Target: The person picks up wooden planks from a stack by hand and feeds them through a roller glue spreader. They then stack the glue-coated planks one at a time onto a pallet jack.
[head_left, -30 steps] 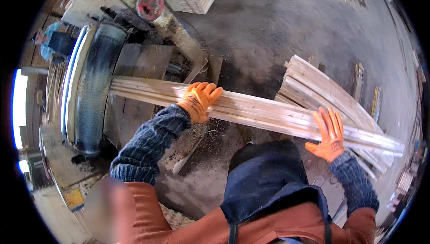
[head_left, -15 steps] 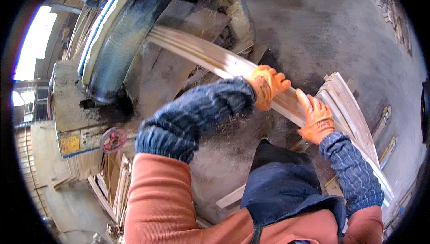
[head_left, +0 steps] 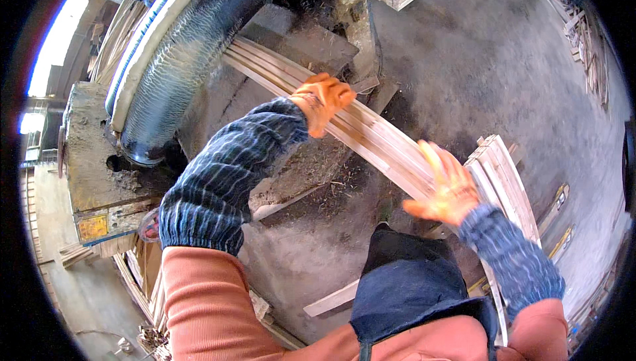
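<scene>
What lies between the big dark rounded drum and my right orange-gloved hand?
In the head view, long, pale, flat wooden strips run along that stretch, with your left orange-gloved hand on them.

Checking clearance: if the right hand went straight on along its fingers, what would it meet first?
Probably the machine's frame: the orange-gloved right hand points past the far edge of the wood strips, over floor, toward it. Depth is unclear, so it could pass above or beside it.
</scene>
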